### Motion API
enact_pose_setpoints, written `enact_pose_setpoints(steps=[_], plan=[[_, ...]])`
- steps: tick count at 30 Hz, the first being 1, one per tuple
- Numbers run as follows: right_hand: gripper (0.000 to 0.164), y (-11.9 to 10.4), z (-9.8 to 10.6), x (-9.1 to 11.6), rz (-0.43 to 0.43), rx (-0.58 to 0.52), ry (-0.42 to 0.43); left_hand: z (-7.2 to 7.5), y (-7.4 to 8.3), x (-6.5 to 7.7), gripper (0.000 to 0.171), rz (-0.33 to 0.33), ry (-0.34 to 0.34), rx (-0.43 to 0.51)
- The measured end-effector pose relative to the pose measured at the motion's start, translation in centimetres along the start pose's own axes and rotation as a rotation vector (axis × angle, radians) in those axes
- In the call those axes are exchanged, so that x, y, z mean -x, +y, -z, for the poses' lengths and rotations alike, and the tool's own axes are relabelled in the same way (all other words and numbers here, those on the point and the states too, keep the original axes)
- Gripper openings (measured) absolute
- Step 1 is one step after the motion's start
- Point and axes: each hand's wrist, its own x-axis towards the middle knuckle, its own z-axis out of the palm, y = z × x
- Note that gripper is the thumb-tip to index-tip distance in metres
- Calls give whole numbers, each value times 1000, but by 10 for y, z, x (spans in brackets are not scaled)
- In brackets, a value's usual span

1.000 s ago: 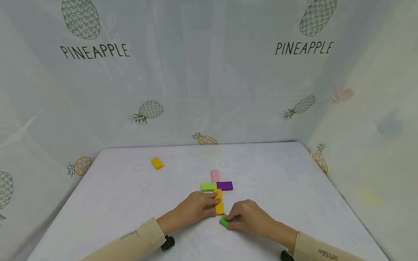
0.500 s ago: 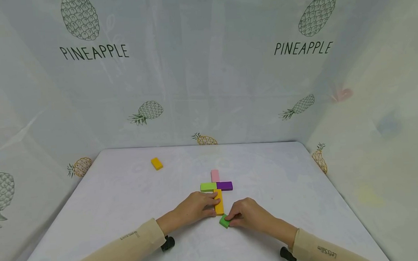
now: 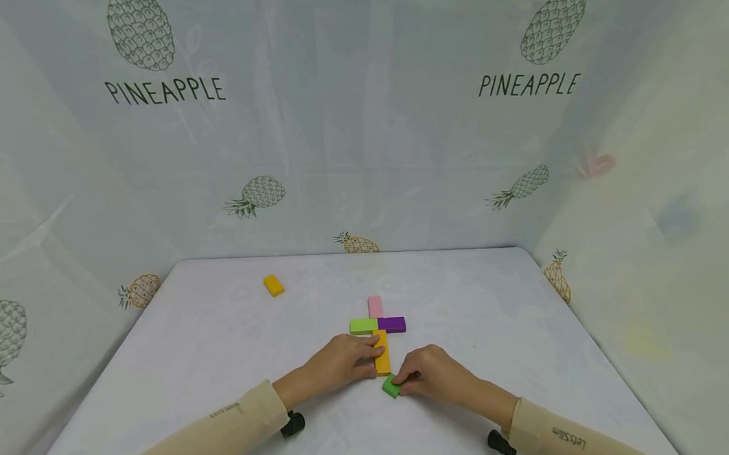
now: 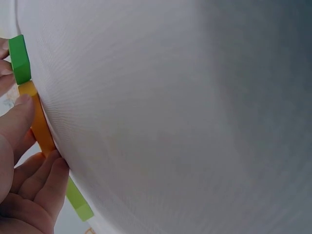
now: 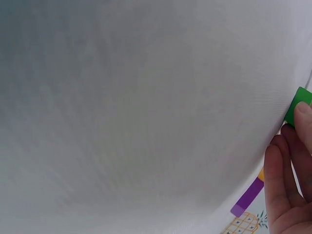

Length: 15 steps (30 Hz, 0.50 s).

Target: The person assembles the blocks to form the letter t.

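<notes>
In the head view, my left hand (image 3: 346,357) holds a long yellow-orange block (image 3: 382,362) by its left side, with fingers over its top; the left wrist view shows the thumb near one end and fingertips farther along. A green block (image 3: 390,385) sits turned at an angle by the yellow block's near end. My right hand (image 3: 437,378) pinches that green block between thumb and fingers. Beyond the yellow block, a lime block (image 3: 363,326) and a purple block (image 3: 392,324) lie end to end crosswise. A pink block (image 3: 375,306) stands behind their junction.
Apart from the group, a small yellow block (image 3: 273,285) lies toward the back left of the white table (image 3: 221,331). A pineapple-printed curtain (image 3: 359,118) hangs behind and at the sides. Dark wrist cameras (image 3: 292,424) sit under both wrists.
My right hand has shifted very slightly away at the green block, its grip kept. The left hand and the blocks look still.
</notes>
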Motion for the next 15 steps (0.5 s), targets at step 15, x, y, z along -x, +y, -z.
enact_pose_setpoints(steps=[15], plan=[[15,6,1,-2,-14,-34,-48,2,2,0,51,8,-12,-1]])
